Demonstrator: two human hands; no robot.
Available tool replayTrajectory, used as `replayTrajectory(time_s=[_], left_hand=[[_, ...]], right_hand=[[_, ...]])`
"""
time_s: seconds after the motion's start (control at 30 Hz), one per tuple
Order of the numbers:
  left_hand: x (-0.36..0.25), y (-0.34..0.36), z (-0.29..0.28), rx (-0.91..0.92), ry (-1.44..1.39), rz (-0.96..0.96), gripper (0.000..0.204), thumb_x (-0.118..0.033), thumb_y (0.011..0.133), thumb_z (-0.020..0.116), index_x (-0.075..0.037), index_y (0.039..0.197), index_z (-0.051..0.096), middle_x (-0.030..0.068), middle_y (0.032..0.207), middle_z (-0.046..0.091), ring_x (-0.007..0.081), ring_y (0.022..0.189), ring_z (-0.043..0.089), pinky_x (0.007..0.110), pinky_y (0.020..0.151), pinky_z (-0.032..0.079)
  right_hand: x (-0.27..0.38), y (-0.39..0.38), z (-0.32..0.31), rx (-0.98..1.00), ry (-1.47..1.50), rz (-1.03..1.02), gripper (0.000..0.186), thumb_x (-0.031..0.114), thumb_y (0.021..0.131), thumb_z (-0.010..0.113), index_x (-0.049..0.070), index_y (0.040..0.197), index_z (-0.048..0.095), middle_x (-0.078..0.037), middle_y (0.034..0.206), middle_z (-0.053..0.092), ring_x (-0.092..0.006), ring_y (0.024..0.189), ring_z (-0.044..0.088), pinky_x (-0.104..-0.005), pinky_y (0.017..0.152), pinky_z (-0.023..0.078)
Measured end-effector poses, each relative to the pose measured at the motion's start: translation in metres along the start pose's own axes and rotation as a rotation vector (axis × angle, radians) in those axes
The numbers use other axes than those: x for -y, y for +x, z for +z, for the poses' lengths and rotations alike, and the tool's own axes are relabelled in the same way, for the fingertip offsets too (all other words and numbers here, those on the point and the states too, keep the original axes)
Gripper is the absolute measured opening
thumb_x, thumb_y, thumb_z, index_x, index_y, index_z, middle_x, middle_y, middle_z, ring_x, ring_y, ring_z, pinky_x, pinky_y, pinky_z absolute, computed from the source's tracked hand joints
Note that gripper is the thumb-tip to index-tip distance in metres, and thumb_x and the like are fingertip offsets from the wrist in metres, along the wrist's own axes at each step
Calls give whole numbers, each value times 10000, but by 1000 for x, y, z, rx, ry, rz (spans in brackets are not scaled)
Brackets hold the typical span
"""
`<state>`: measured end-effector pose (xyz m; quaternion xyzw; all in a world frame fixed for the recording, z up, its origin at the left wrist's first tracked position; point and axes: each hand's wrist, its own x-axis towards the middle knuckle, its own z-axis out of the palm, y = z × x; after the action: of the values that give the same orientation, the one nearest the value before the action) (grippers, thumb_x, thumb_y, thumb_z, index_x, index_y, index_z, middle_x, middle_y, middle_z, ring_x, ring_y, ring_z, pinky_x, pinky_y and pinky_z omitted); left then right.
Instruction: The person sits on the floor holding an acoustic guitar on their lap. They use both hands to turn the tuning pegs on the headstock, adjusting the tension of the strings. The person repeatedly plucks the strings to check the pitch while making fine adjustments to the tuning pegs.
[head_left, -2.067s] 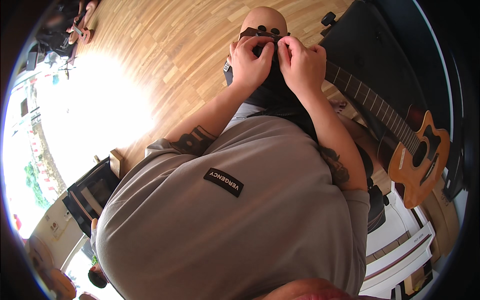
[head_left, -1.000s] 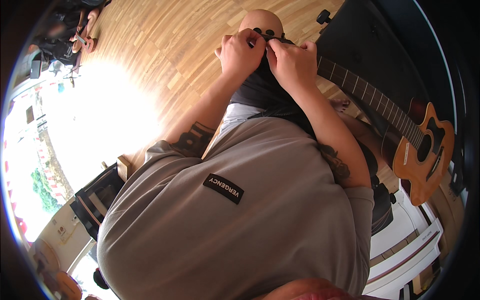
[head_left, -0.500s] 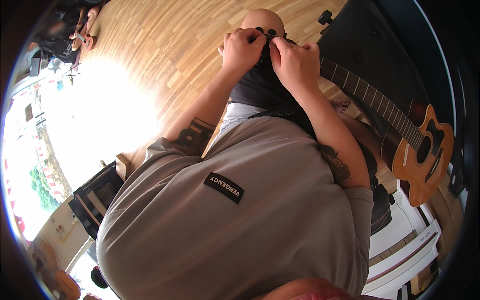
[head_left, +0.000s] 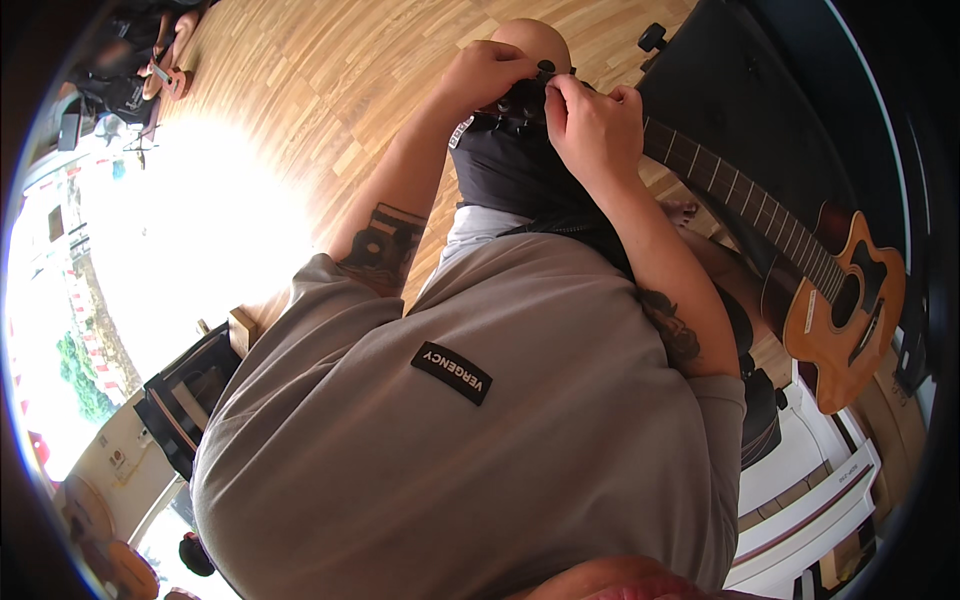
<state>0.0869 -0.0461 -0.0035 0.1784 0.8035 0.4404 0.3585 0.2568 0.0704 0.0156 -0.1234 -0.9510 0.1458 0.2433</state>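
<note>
An acoustic guitar [head_left: 820,310] with a light wooden body slants across my right side. Its fretted neck runs up toward my knee, where the dark headstock [head_left: 520,105] with black tuning pegs rests above my dark shorts. Over the far edge of the headstock, my left hand [head_left: 487,75] pinches with its fingertips close to a round black peg [head_left: 545,66]. My right hand [head_left: 600,125] is curled at the neck end of the headstock, thumb and forefinger pressed together. Whatever lies between the fingertips of either hand is too small to make out.
A black padded surface [head_left: 760,120] stands beyond the guitar neck at the right. White equipment [head_left: 810,510] is at the lower right, with a black case [head_left: 190,400] at the left. At the far upper left, a person sits near a small reddish guitar [head_left: 172,82].
My left hand has shifted outward and slightly up along the headstock, uncovering several tuning pegs. My right hand has stayed almost in place.
</note>
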Motion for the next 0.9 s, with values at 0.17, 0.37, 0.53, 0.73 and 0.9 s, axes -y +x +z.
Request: replayTrajectory(time_s=[0.17, 0.37, 0.53, 0.73, 0.9], left_hand=[[-16, -1, -9, 135, 21, -78, 318, -305, 915, 761, -30, 1070, 797, 39, 829, 711, 127, 678, 686, 286, 537, 550], [-1, -11, 0, -17, 155, 79, 376, -452, 844, 773, -93, 941, 831, 70, 778, 751, 178, 603, 699, 338, 668, 582], [3, -10, 1, -42, 272, 94, 386, -478, 808, 779, -139, 977, 851, 124, 943, 804, 286, 843, 766, 425, 884, 593], [14, -7, 4, -110, 295, 220, 351, -448, 813, 783, -157, 994, 856, 126, 1025, 803, 342, 1092, 723, 468, 988, 554], [13, -12, 3, -160, 321, 364, 320, -388, 838, 787, -120, 1001, 850, 134, 989, 784, 324, 988, 735, 457, 926, 576]], right_hand=[[0, 0, -1, -5, 4, 1, 161, 220, 995, 684, 137, 859, 655, -51, 594, 691, -259, 556, 678, -382, 773, 437], [0, 0, -1, -9, 12, -12, 146, 212, 997, 683, 139, 872, 661, -46, 620, 702, -253, 580, 687, -384, 774, 435], [-1, -1, -3, -7, 13, -32, 129, 207, 994, 692, 142, 885, 671, -27, 661, 722, -235, 622, 700, -382, 780, 428], [-3, -2, 0, -34, 43, -62, 128, 202, 993, 696, 144, 881, 678, -22, 656, 723, -227, 608, 692, -380, 785, 420], [-4, -3, 0, -40, 43, -48, 133, 209, 999, 688, 143, 885, 686, -26, 640, 713, -235, 595, 682, -378, 798, 425]])
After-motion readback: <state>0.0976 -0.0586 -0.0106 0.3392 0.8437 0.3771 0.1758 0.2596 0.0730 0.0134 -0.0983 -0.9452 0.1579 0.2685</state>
